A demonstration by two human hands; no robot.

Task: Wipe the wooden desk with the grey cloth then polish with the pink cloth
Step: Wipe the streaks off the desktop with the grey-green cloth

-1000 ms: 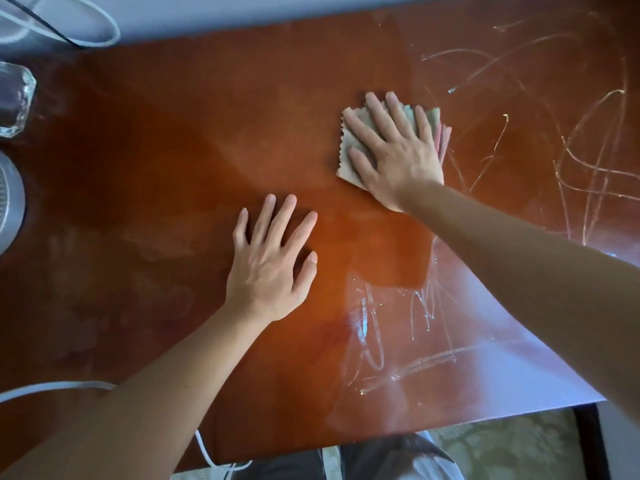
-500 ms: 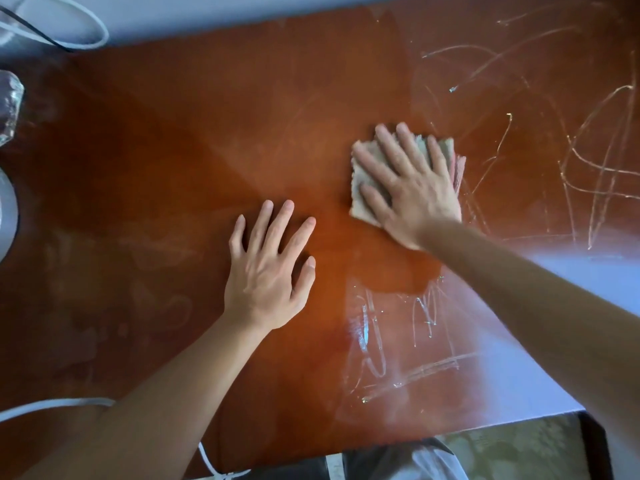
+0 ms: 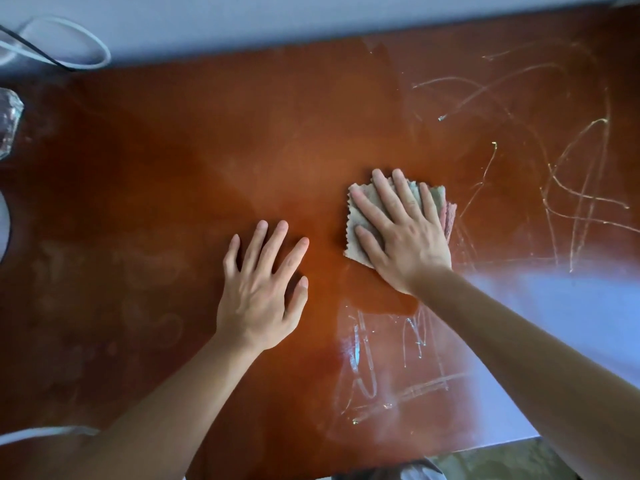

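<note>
A glossy wooden desk (image 3: 180, 174) fills the view, its reddish top marked with pale scribbled streaks (image 3: 571, 188) out beyond the working hand and more smears (image 3: 388, 362) under that forearm. The right hand (image 3: 401, 233) lies flat with straight, slightly spread fingers, pressing the grey cloth (image 3: 360, 216) down onto the desk; the cloth's zigzag edge shows past the thumb and forefinger. A pink cloth (image 3: 449, 220) peeks out from beneath the grey one at the little-finger side of that hand. Just beside the thumb, the left hand (image 3: 261, 289) rests palm-down on bare wood, fingers straight and fanned, holding nothing. Far off to the left-hand side, a clear glass object (image 3: 9, 123) sits at the desk's edge, with a looped white cable (image 3: 86, 46) behind it.
</note>
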